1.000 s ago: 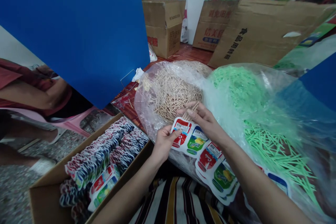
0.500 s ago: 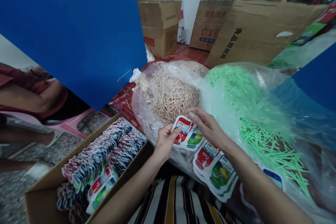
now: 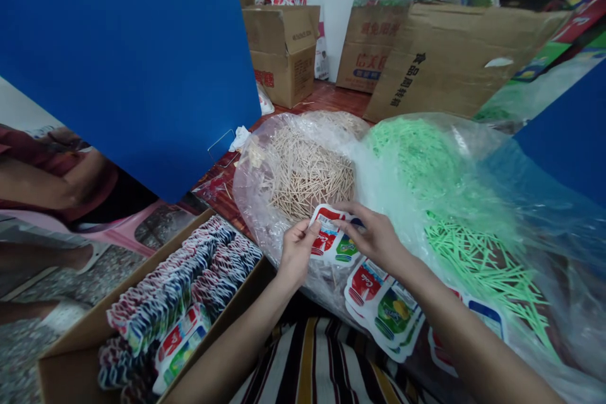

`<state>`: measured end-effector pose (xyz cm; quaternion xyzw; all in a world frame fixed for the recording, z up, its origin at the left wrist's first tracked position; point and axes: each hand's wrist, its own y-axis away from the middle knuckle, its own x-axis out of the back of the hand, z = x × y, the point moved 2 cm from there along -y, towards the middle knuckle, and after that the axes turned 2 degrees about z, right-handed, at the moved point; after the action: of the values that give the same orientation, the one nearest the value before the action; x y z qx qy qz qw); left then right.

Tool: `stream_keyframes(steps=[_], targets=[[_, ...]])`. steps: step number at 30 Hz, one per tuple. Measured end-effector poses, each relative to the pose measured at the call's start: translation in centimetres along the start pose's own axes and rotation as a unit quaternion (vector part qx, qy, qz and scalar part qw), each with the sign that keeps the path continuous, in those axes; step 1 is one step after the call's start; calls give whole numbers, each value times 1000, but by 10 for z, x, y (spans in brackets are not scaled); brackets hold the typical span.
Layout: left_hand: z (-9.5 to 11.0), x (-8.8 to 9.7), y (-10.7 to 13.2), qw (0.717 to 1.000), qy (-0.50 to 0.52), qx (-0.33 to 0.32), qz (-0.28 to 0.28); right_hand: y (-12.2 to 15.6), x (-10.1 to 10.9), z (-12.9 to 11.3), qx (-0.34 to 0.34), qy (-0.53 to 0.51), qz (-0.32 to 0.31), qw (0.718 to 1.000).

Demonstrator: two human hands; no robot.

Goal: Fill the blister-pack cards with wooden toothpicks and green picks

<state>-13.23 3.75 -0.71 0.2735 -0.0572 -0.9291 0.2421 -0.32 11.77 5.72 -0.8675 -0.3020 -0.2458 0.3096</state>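
Between my hands is a flat red and green packet (image 3: 326, 241) printed with cola and lemon drink bottles. My left hand (image 3: 296, 254) pinches its left edge, thumb on the front. At the upper right edge, my right hand (image 3: 376, 237) grips the same packet, with the thumb over its face and the fingers behind; whether a small stick is also in these fingers I cannot tell. More such packets (image 3: 386, 306) lie overlapped below my right wrist. Just beyond the hands, pale thin sticks (image 3: 312, 170) fill an open clear plastic bag (image 3: 246, 183).
Green sticks (image 3: 483, 259) lie in another clear bag at the right. At lower left a cardboard box (image 3: 61, 360) holds rows of packets (image 3: 170, 284). A blue panel (image 3: 142, 76) hangs at left, with a seated person (image 3: 61, 170) behind it. Cartons (image 3: 279, 50) stand at the back.
My right hand has moved in from above the packet's top edge, and its thumb now lies on the packet's front. The left hand keeps its pinch. The view has shifted slightly.
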Motion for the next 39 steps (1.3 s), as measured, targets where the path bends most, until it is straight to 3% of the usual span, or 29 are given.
stream_keyframes(steps=[2,6,12,17,24,29,34,39], targets=[[0,-2,0,1000,-5,-4,1,2,0,0,6,24,5,1000],[1,-4,0,1000,-9,-10,-1,4,2,2,-6,37,-65,997],[0,-6,2,987,-72,82,-118,5,18,10,-61,-40,-71,995],[-5,-10,1,987,-79,79,-114,10,21,8,-53,-28,-84,995],[-1,-17,-4,983,-126,-32,-129,23,30,6,-43,8,-42,998],[-5,-16,-5,967,-192,-19,-165,34,33,10,-28,34,-40,998],[0,-19,-2,952,-239,-156,-111,48,34,7,42,66,-3,997],[3,-21,5,900,-291,-301,-120,63,38,0,148,195,35,969]])
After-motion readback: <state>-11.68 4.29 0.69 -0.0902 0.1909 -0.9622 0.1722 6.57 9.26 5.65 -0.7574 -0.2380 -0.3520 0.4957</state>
